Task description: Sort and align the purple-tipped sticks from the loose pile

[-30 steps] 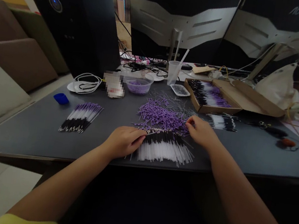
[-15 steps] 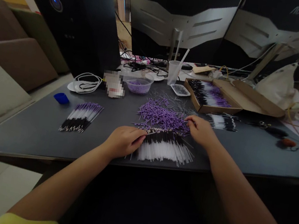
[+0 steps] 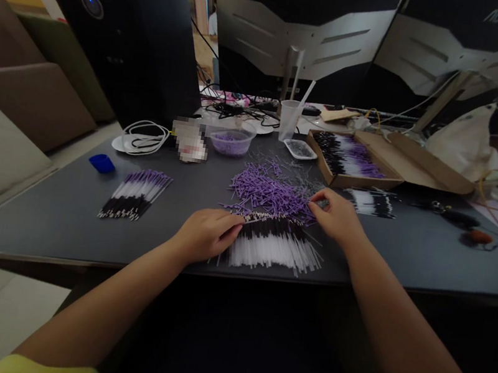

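Observation:
My left hand (image 3: 209,235) is closed in a pinch on a thin pale stick (image 3: 252,220), which points right over the metal-tipped ends of a row of white-and-black sticks (image 3: 267,249). That row lies fanned out near the table's front edge. Just beyond it spreads a heap of small purple pieces (image 3: 267,191). At the heap's right side, my right hand (image 3: 335,216) has thumb and forefinger pinched together. Whatever may be between those fingertips is too small to make out. Thin clear-grey pieces (image 3: 300,176) are scattered behind the heap.
Finished-looking purple, white and black sticks (image 3: 137,194) lie at left, near a blue cap (image 3: 102,163). Behind are a plastic bowl (image 3: 232,140), a small white tray (image 3: 300,150), a cup (image 3: 288,120) and a cardboard box (image 3: 358,182) of sticks. Monitors (image 3: 302,31) stand at the back.
My right fingertips have shifted slightly at the right side of the purple heap. My left hand stays almost where it was, with the stick still in its pinch.

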Demonstrator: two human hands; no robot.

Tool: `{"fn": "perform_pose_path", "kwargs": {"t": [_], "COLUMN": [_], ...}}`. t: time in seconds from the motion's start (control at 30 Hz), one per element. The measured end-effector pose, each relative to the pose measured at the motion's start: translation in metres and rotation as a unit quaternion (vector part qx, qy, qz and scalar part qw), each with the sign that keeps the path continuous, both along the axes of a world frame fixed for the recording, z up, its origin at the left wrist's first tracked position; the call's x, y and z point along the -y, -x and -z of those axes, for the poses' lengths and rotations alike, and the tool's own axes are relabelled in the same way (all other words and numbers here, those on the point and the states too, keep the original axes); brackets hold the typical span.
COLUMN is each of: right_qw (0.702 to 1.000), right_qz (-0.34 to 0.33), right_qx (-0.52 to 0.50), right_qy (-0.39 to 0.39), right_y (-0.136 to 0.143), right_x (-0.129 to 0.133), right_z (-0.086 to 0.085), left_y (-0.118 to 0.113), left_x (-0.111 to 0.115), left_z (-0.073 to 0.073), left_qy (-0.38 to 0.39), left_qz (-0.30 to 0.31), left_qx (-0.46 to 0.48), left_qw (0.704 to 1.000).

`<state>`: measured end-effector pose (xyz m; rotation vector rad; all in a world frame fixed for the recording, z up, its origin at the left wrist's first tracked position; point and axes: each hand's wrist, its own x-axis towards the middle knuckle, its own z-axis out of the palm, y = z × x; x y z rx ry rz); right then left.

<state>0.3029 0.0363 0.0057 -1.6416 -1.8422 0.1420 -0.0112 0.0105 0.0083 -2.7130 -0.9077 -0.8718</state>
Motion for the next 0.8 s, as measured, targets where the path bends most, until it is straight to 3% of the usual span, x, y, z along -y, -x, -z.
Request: {"fn": "perform_pose_path", "kwargs": {"t": [0.17,0.4,0.57,0.73,0.8], "right_qw": [1.000,0.999,0.990,0.962,0.956], "right_qz": [-0.011,-0.036,-0.142,-0.271,-0.293], "right_qx": [0.005,-0.028,-0.023,0.006,0.006], "right_qy": [-0.020,0.009,0.010,0.019,0.028], "right_y": [-0.001,0.007,0.040,0.078,0.087], "right_x": [-0.001,0.006,0.031,0.058,0.064], "right_z": [0.000,-0.006,-0.023,-0.028,-0.025], "left_y": [0.000,0.000,-0.001,-0.006,-0.008], "left_x": [0.000,0.001,0.006,0.012,0.013], "left_z": [0.000,0.001,0.000,-0.003,-0.003], "left_qy": [0.001,0.021,0.030,-0.026,-0.040], "left_qz": [-0.004,-0.006,-0.030,0.035,0.042], "left_qx": [0.000,0.022,0.018,-0.014,-0.038], "left_qw": [1.000,1.000,0.999,0.999,0.998]}}
